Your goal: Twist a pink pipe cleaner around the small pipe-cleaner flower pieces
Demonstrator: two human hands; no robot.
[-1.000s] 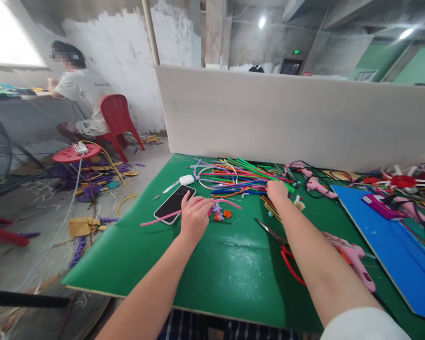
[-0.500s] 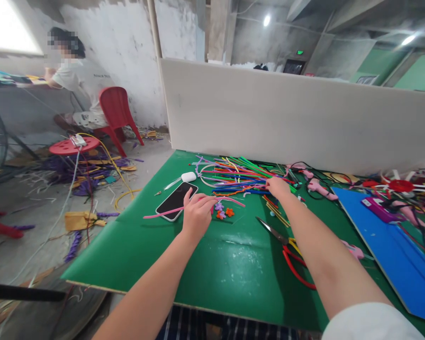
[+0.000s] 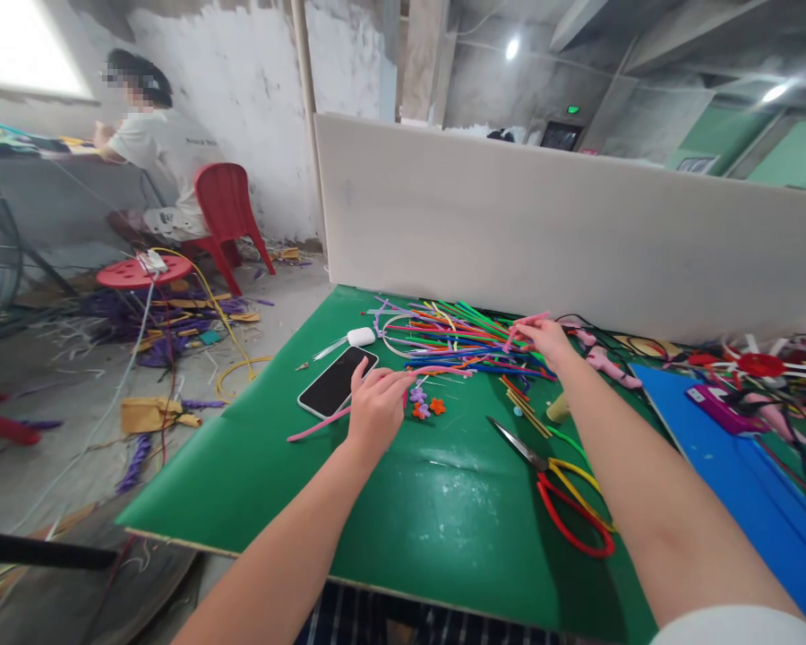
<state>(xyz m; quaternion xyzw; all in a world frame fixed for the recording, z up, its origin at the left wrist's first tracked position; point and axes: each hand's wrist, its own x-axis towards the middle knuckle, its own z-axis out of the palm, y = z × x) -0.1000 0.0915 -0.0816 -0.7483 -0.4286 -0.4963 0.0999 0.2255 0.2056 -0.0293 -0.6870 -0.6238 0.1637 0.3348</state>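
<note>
Hands are both busy with pipe cleaners on the green surface point(image 3: 376, 502) right now. Left hand point(image 3: 376, 412) is pinching one end of a long pink pipe cleaner point(image 3: 315, 425) that's trailing off toward the left edge, right beside the phone point(image 3: 336, 382). Right hand point(image 3: 544, 339) is lifting up off the big colorful pile of pipe cleaners point(image 3: 457, 340) near the far edge, fingers clenched around a pink piece point(image 3: 527, 321); a second ago it was pressed flat into the pile, so it looks like it's just picked that one out. Little purple and orange flower shapes point(image 3: 424, 403) are sitting just beside the left hand. Red-handled scissors point(image 3: 557, 488) are lying toward the near right, and a pink glue gun point(image 3: 604, 358) is sitting past the right hand. Someone else is sitting on a red chair point(image 3: 225, 215) way off to the left.
</note>
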